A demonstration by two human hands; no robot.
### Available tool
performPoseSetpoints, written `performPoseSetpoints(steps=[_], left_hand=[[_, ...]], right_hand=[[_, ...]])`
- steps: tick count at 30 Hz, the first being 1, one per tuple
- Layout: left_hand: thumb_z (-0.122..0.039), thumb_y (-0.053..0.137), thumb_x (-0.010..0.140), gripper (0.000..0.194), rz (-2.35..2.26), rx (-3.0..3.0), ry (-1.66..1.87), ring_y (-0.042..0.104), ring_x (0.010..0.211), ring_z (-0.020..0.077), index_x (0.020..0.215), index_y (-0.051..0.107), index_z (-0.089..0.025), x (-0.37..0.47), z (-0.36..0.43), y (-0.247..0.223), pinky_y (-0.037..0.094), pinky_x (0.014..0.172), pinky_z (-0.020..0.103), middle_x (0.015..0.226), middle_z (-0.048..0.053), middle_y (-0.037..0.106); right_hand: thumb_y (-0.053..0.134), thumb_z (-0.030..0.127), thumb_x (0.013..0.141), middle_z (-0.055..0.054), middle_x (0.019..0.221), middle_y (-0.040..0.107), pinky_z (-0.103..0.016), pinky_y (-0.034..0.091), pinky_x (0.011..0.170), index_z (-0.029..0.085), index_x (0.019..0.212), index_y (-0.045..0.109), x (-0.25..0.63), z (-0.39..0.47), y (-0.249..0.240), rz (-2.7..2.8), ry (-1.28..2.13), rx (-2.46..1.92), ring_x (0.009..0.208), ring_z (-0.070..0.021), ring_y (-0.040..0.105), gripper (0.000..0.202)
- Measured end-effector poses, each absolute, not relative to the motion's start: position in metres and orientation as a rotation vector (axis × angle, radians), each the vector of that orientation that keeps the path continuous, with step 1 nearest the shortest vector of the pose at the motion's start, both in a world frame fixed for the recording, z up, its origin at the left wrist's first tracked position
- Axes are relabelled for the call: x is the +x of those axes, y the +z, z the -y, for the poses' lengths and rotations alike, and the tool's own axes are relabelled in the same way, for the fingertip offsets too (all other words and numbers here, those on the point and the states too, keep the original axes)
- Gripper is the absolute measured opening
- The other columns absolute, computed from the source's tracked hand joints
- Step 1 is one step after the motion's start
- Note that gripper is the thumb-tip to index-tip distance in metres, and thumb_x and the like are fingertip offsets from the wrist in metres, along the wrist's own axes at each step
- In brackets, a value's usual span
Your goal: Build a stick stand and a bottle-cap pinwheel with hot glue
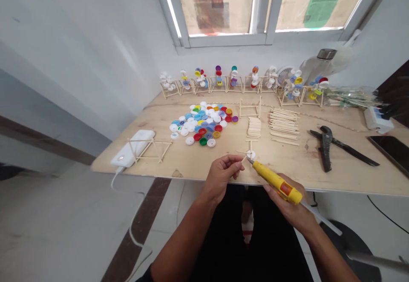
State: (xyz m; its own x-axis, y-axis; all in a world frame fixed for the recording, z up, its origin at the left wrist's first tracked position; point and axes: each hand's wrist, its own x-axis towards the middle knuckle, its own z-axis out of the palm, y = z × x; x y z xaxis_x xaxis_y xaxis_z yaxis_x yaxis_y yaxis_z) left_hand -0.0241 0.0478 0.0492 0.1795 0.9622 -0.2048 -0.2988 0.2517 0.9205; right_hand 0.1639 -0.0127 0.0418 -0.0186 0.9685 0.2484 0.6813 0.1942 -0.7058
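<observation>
From where I stand, the piece being worked on is a white cap (251,154) lying on the table (191,162) near its front edge, with a couple of thin sticks meeting at it. The left hand (223,173) has thumb and forefinger pinched on a small stick (244,159) just beside it, while the right hand (290,205) is wrapped around a yellow glue gun (276,182), its nozzle close to the cap; I can't tell whether it touches. Plenty looks done: along the wall stands a row of stick frames (226,84), each carrying a little wheel of caps. By my reckoning, this next wheel is barely begun, as its cap bears no other caps. Two frames seem to lack wheels: the bare frame (250,116) behind the short sticks (254,128), and another frame (156,142) at the left, partly over a white box (134,149). Material remains, with a heap of coloured caps (204,122) and a stack of longer sticks (283,124) lying loose rather than in any tray. As for containers, a clear plastic bag (351,96) at the far right holds more sticks, and a bottle (316,67) with a metal lid stands behind; its contents I can't make out.
</observation>
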Motion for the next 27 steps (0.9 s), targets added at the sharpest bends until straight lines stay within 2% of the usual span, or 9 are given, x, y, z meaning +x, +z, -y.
performPoseSetpoints(steps=[8,13,20,27], left_hand=[[-0.026,0.075,0.062,0.028,-0.905,0.743,1.079,0.045,0.047,0.0039,0.084,0.066,-0.011,-0.0245,-0.0421,0.0503,0.032,0.046,0.018,0.065,0.002,0.063],[-0.028,0.075,0.062,0.029,-0.904,0.736,1.039,0.042,0.041,0.0025,0.084,0.065,-0.012,-0.0242,-0.0406,0.0517,0.028,0.041,0.018,0.065,0.001,0.063],[-0.029,0.075,0.061,0.029,-0.906,0.735,1.036,0.044,0.042,0.0029,0.083,0.065,-0.012,-0.0243,-0.0394,0.0516,0.030,0.041,0.017,0.068,0.002,0.064],[-0.027,0.075,0.061,0.029,-0.897,0.730,1.033,0.046,0.041,0.0037,0.083,0.064,-0.012,-0.0247,-0.0395,0.0510,0.032,0.041,0.017,0.068,0.003,0.065]], right_hand=[[0.054,0.038,0.082,0.003,0.057,0.051,-0.023,0.041,0.052,0.021,0.064,0.050,0.1559,0.0184,0.0431,1.836,0.344,-1.518,0.052,-0.0109,0.051,0.025],[0.055,0.034,0.082,0.004,0.056,0.050,-0.023,0.039,0.051,0.021,0.063,0.049,0.1550,0.0178,0.0444,1.838,0.320,-1.500,0.051,-0.0104,0.049,0.024],[0.055,0.035,0.081,0.004,0.053,0.045,-0.023,0.036,0.048,0.022,0.059,0.042,0.1573,0.0185,0.0422,1.849,0.278,-1.503,0.048,-0.0099,0.046,0.029],[0.054,0.037,0.082,0.003,0.056,0.049,-0.023,0.038,0.052,0.022,0.063,0.046,0.1579,0.0185,0.0439,1.837,0.289,-1.535,0.052,-0.0110,0.049,0.026]])
